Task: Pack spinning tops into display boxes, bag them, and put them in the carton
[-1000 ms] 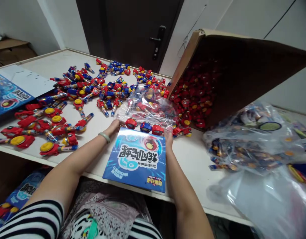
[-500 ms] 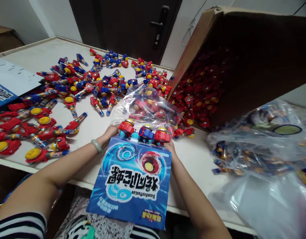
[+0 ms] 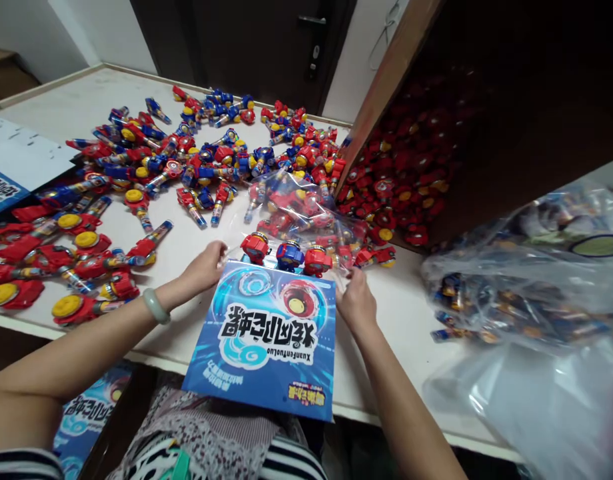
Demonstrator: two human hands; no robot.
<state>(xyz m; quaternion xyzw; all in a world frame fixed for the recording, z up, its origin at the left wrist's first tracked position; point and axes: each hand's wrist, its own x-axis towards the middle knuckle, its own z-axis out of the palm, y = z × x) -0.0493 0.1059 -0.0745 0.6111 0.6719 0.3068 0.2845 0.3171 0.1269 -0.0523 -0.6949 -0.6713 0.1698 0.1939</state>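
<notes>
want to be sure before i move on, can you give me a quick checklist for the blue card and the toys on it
1. Left hand at the blue card top corner: ok.
2. Right hand at the other corner: ok.
3. Three toys lined along the card's top edge: ok.
4. Toys fixed to the card: cannot tell.
5. Card fully on the table: not ok, near edge overhangs.

The blue card (image 3: 266,347) lying between the hands carries the only clear lettering: large stylised Chinese characters, upside down to the camera, with the small Latin line "XuanFenTuoLuo" beneath them. At about eight o'clock from it, a second blue card (image 3: 89,410) below the table edge shows the same characters, too partial to read.
</notes>
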